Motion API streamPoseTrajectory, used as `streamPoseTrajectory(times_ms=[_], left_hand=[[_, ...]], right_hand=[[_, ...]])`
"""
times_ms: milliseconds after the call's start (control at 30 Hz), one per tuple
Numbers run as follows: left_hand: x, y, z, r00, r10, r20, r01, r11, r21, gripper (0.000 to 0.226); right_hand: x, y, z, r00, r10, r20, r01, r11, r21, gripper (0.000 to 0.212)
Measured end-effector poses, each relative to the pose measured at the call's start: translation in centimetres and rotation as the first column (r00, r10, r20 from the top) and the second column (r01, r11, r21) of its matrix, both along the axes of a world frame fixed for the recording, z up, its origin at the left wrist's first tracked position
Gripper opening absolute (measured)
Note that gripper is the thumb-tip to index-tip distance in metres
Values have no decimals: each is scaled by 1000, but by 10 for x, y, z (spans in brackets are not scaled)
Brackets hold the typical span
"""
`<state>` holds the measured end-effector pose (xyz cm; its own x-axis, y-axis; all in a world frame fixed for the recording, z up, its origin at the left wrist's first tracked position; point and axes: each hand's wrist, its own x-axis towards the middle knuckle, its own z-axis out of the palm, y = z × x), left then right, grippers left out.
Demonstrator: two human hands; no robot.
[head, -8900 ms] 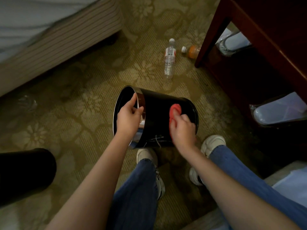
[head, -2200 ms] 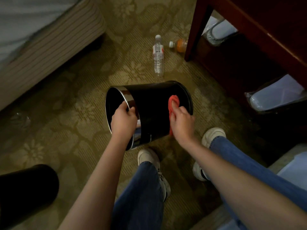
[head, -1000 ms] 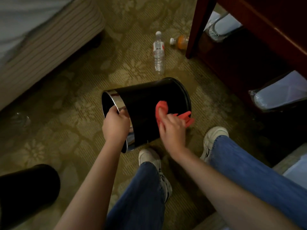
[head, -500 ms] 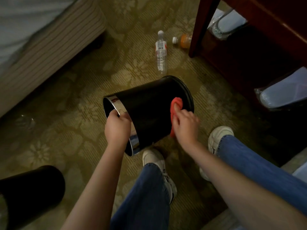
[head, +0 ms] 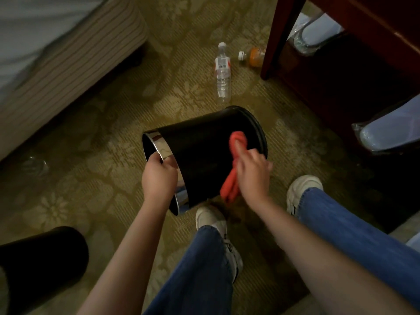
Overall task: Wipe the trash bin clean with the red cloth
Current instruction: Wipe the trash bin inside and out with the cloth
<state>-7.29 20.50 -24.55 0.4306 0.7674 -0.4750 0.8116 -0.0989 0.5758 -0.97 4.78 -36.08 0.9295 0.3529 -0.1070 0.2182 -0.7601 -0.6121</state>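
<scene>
Left hand (head: pixel 159 178) grips trash bin (head: pixel 204 142) rim; right hand (head: pixel 252 171) presses clutched red cloth (head: pixel 236 144) against it.

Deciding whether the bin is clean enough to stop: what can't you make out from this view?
Head view only.
Inside of the trash bin: dark, mouth turned left.
Bin wall under the red cloth and right hand: covered by them.
Fingers of the left hand: ends hidden inside the bin.
Smears on the black wall: too dim to tell.
Second black bin, lower left: cut off by the frame edge.
</scene>
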Motion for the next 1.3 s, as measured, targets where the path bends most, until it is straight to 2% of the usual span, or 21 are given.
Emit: streamPoseTrajectory(times_ms=[67, 167, 267, 367, 500, 667, 800, 933, 1000, 1100, 1200, 1300], left_hand=[[4, -6, 2, 1000, -25, 14, 25, 1000, 15, 12], [16, -18, 3, 998, -62, 8, 62, 995, 72, 18], [25, -19, 3, 997, -69, -21, 71, 993, 97, 18], [21, -14, 3, 996, -76, -49, 81, 992, 100, 18], [15, -8, 3, 996, -88, -34, 90, 993, 74, 17], [3, -2, 1, 997, -69, -20, 70, 997, 30, 13], [2, -2, 2, 997, -58, -41, 60, 997, 48, 10], [2, -3, 4, 998, -43, -41, 45, 998, 43, 12], [2, -1, 4, 998, -52, -42, 54, 998, 44, 15], [-2, 1, 4, 998, -60, -14, 60, 998, 12, 13], [-5, 1, 2, 998, -62, 1, 62, 998, -11, 18], [1, -6, 6, 995, -97, 15, 97, 995, 2, 16]], right_hand=[[17, -12, -10, 988, -121, -99, 117, 992, -51, 47], [15, -10, -5, 988, -149, -47, 144, 986, -84, 45], [-17, 13, 20, 995, 22, 101, -26, 999, 37, 49], [-44, 47, 45, 963, 169, 211, -206, 964, 169, 47], [-39, 48, 39, 918, 264, 296, -306, 946, 108, 45], [-4, 20, 10, 992, 58, 110, -58, 998, -9, 44], [6, 19, 12, 998, 10, 60, -6, 998, -57, 43], [-35, 51, 41, 941, 256, 223, -266, 964, 15, 46], [-54, 67, 49, 914, 297, 277, -333, 939, 92, 44], [-42, 62, 42, 884, 346, 314, -372, 928, 26, 48], [1, 40, 30, 970, 194, 146, -186, 980, -65, 47], [39, 14, 15, 998, 68, -16, -70, 976, -205, 46]])
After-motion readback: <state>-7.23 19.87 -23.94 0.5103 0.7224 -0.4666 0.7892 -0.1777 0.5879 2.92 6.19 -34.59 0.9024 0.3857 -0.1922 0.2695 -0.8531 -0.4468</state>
